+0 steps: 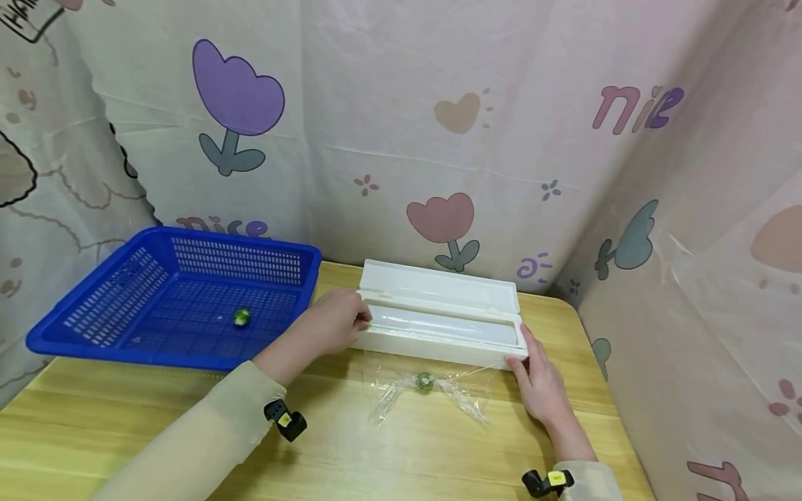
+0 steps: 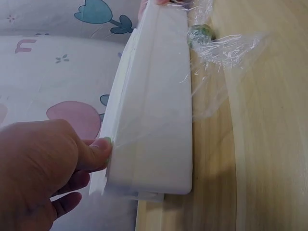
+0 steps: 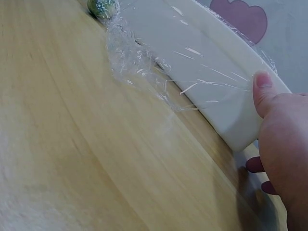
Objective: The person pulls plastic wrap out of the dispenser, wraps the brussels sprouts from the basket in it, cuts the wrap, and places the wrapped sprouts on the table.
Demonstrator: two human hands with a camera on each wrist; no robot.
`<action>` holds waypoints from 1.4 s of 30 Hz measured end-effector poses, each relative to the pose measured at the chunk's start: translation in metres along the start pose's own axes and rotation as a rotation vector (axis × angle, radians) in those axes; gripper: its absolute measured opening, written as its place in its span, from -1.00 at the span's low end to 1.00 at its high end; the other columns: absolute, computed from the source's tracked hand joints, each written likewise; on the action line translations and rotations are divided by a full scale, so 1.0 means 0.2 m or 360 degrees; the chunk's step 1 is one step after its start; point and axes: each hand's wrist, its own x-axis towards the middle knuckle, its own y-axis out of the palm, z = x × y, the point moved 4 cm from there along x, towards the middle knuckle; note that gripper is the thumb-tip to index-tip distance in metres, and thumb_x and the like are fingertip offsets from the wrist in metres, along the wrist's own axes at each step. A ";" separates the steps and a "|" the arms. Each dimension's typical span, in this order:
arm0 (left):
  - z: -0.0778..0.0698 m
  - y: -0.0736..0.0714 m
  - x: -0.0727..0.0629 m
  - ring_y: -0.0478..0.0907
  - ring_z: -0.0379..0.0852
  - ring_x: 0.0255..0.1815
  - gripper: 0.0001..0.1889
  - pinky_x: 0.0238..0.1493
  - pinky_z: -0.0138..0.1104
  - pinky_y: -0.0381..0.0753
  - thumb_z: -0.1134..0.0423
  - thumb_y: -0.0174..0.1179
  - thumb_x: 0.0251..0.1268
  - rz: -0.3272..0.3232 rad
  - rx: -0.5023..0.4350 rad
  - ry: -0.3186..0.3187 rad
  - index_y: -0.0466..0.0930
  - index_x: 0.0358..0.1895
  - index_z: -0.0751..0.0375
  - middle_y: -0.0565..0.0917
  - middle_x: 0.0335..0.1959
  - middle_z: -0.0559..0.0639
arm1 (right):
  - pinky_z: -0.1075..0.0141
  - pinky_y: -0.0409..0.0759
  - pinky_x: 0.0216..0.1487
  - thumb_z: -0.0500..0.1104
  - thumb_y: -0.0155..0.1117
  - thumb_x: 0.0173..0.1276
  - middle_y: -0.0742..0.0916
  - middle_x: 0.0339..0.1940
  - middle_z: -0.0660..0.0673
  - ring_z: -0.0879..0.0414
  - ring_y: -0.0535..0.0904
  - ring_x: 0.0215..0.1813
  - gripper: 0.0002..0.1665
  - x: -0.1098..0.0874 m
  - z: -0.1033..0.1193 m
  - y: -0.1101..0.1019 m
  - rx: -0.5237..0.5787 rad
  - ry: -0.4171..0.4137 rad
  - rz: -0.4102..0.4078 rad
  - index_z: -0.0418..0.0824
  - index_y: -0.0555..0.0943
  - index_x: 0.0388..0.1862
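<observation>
A white cling film box (image 1: 438, 351) lies on the table with its lid (image 1: 438, 285) raised and a film roll (image 1: 441, 325) inside. At its left end my left hand (image 1: 335, 321) pinches the film's edge against the box rim between thumb and forefinger, as the left wrist view (image 2: 43, 163) also shows. My right hand (image 1: 541, 383) grips the box's right end, thumb (image 3: 263, 91) on the front face. Clear film drapes over that front. Before the box sits a small green ball (image 1: 424, 381) in clear film with twisted ends (image 1: 464, 400).
A blue plastic basket (image 1: 182, 358) stands on the left of the wooden table (image 1: 351, 452), with another small green ball (image 1: 241, 317) inside. A patterned cloth (image 1: 376, 125) hangs behind the table and along its sides.
</observation>
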 end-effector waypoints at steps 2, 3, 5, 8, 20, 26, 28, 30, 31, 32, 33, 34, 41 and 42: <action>0.01 -0.01 0.00 0.67 -0.05 -0.16 -0.94 0.01 -0.12 0.70 0.33 0.44 0.37 -0.0003 0.0008 0.0005 0.85 -0.28 0.10 0.74 -0.30 -0.10 | -0.44 0.35 0.32 0.04 0.01 0.76 0.39 0.51 -0.44 -0.51 0.44 0.37 -0.18 0.00 0.00 0.00 -0.0005 -0.0003 0.0002 -0.14 -0.06 0.78; 0.01 -0.01 -0.01 0.67 -0.04 -0.16 -0.94 0.01 -0.11 0.70 0.33 0.44 0.37 -0.0006 0.0016 0.0013 0.85 -0.29 0.10 0.75 -0.30 -0.09 | -0.44 0.34 0.32 0.04 0.01 0.76 0.39 0.52 -0.44 -0.51 0.43 0.37 -0.18 0.00 0.00 0.00 -0.0005 -0.0003 0.0002 -0.14 -0.06 0.78; 0.00 -0.01 -0.01 0.67 -0.03 -0.16 -0.93 0.02 -0.10 0.70 0.34 0.44 0.35 -0.0012 0.0029 0.0027 0.85 -0.31 0.10 0.76 -0.31 -0.09 | -0.43 0.35 0.31 0.04 0.02 0.75 0.40 0.52 -0.44 -0.50 0.44 0.37 -0.18 0.00 0.00 0.00 -0.0011 -0.0008 -0.0002 -0.14 -0.05 0.78; 0.00 -0.02 -0.01 0.66 -0.03 -0.20 -0.92 0.00 -0.10 0.69 0.35 0.45 0.33 -0.0011 0.0047 0.0027 0.84 -0.33 0.10 0.75 -0.33 -0.08 | -0.43 0.36 0.30 0.03 0.03 0.75 0.40 0.52 -0.44 -0.51 0.45 0.36 -0.18 0.00 0.00 0.00 -0.0014 -0.0015 -0.0010 -0.15 -0.03 0.77; 0.06 -0.03 -0.05 0.59 -0.08 -0.24 -0.95 -0.04 -0.10 0.70 0.39 0.44 0.31 -0.0034 0.0007 0.0003 0.85 -0.27 0.16 0.71 -0.30 -0.06 | -0.44 0.36 0.29 0.03 0.02 0.75 0.38 0.54 -0.44 -0.53 0.46 0.35 -0.18 0.00 0.00 -0.01 -0.0005 0.0004 0.0002 -0.12 -0.05 0.78; 0.04 -0.03 -0.06 0.63 0.00 -0.13 -0.94 0.04 -0.04 0.67 0.34 0.44 0.33 -0.0067 0.0067 0.0049 0.85 -0.19 0.20 0.75 -0.25 -0.03 | -0.44 0.30 0.36 0.07 0.00 0.76 0.34 0.58 -0.43 -0.53 0.40 0.41 -0.16 0.00 0.00 0.00 0.0026 0.0024 0.0013 -0.08 -0.10 0.79; 0.02 -0.03 -0.06 0.65 0.06 -0.04 -0.88 0.11 0.00 0.65 0.32 0.41 0.35 -0.0076 0.0059 0.0064 0.84 -0.13 0.22 0.76 -0.18 0.02 | -0.44 0.29 0.37 0.08 0.00 0.75 0.34 0.57 -0.43 -0.53 0.40 0.40 -0.14 -0.01 -0.01 0.00 0.0038 0.0033 0.0018 -0.07 -0.12 0.80; 0.00 -0.02 -0.05 0.64 0.12 0.05 -0.83 0.19 0.04 0.61 0.28 0.37 0.38 -0.0080 0.0042 0.0080 0.83 -0.06 0.23 0.77 -0.10 0.07 | -0.44 0.32 0.35 0.08 0.02 0.75 0.36 0.54 -0.43 -0.52 0.44 0.37 -0.14 -0.01 -0.01 -0.01 0.0041 0.0034 0.0016 -0.07 -0.11 0.80; -0.01 -0.02 -0.05 0.64 0.14 0.08 -0.80 0.22 0.05 0.60 0.25 0.35 0.41 -0.0080 0.0031 0.0089 0.83 -0.03 0.24 0.76 -0.07 0.09 | -0.44 0.34 0.34 0.07 0.03 0.74 0.36 0.52 -0.42 -0.51 0.45 0.35 -0.14 -0.01 -0.01 -0.01 0.0044 0.0027 0.0009 -0.07 -0.09 0.79; -0.02 -0.01 -0.05 0.64 0.15 0.10 -0.79 0.23 0.06 0.60 0.21 0.35 0.43 -0.0078 0.0022 0.0096 0.83 -0.02 0.24 0.76 -0.05 0.09 | -0.43 0.36 0.32 0.06 0.06 0.73 0.37 0.49 -0.41 -0.49 0.47 0.32 -0.15 -0.02 0.00 -0.02 0.0047 0.0015 -0.0006 -0.07 -0.05 0.79; -0.03 -0.01 -0.04 0.64 0.15 0.11 -0.76 0.24 0.06 0.59 0.16 0.35 0.44 -0.0078 0.0023 0.0106 0.83 -0.02 0.23 0.76 -0.04 0.09 | -0.41 0.40 0.28 0.05 0.09 0.72 0.37 0.47 -0.39 -0.46 0.50 0.28 -0.17 -0.02 0.00 -0.02 0.0047 0.0001 -0.0027 -0.07 0.01 0.78; -0.04 0.00 -0.04 0.64 0.14 0.11 -0.75 0.23 0.07 0.59 0.11 0.36 0.45 -0.0075 0.0034 0.0113 0.83 -0.03 0.21 0.76 -0.04 0.08 | -0.37 0.43 0.24 0.04 0.13 0.71 0.37 0.46 -0.37 -0.41 0.51 0.24 -0.19 -0.02 0.01 -0.03 0.0053 -0.0017 -0.0052 -0.06 0.09 0.77; -0.06 0.04 -0.04 0.60 0.04 0.00 -0.83 0.08 0.06 0.63 0.12 0.47 0.39 -0.0087 0.0140 0.0121 0.85 -0.10 0.10 0.74 -0.13 -0.05 | -0.09 0.40 0.03 -0.17 0.45 0.48 0.44 0.40 -0.33 -0.12 0.47 0.11 -0.56 -0.01 0.09 -0.09 0.0044 -0.0272 -0.0309 -0.08 0.72 0.32; -0.06 0.04 -0.04 0.60 0.03 0.00 -0.86 0.07 0.05 0.63 0.15 0.48 0.38 -0.0101 0.0133 0.0120 0.86 -0.12 0.09 0.74 -0.14 -0.06 | -0.07 0.38 0.02 -0.21 0.49 0.42 0.47 0.38 -0.34 -0.12 0.47 0.09 -0.59 -0.01 0.10 -0.09 0.0051 -0.0316 -0.0350 -0.10 0.77 0.24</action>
